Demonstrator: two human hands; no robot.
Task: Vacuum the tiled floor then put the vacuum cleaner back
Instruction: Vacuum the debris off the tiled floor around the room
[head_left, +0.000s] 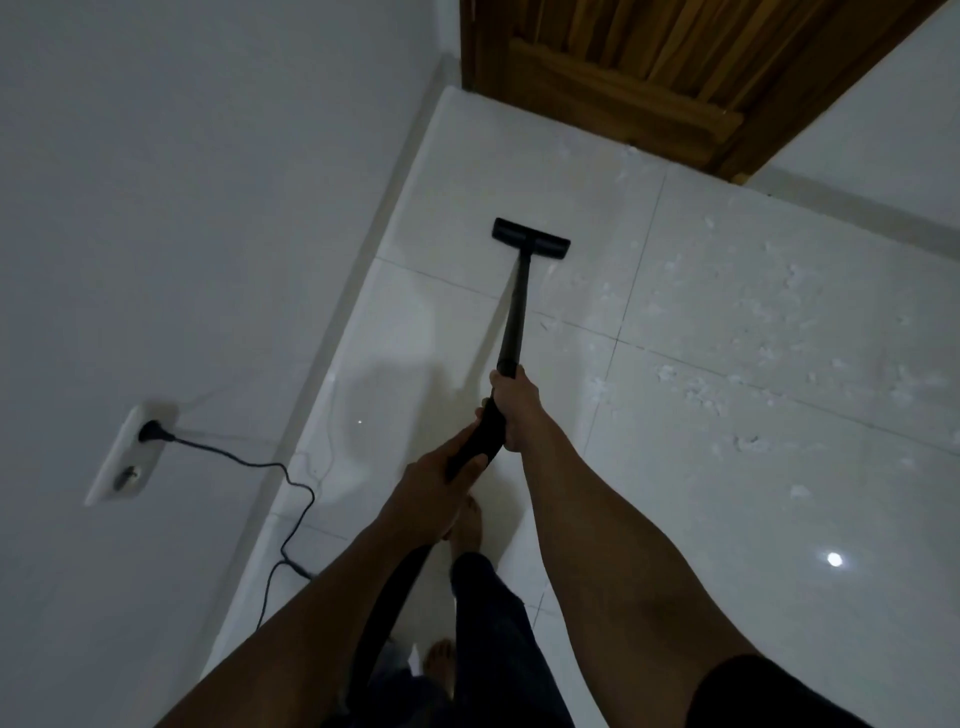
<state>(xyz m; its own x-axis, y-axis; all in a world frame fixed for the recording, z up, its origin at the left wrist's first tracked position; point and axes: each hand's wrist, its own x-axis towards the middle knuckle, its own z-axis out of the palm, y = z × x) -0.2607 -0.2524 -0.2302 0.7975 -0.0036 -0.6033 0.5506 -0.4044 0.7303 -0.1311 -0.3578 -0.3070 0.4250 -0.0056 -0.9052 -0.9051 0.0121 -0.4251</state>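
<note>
A black vacuum wand (515, 312) runs from my hands forward to its flat floor nozzle (531, 241), which lies on the white tiled floor (727, 467) near the left wall. My right hand (511, 410) grips the wand higher up. Just behind it, my left hand (441, 483) holds the wand's lower end, where the black hose (389, 597) drops down past my legs. White crumbs and scraps (753, 332) are scattered over the tiles to the right of the nozzle.
A white wall (182, 208) stands on the left with a socket plate (130, 457); a black plug and cord (291, 499) trail from it down to the floor. A wooden door (649, 67) is ahead. My bare feet (465, 525) stand on the tiles.
</note>
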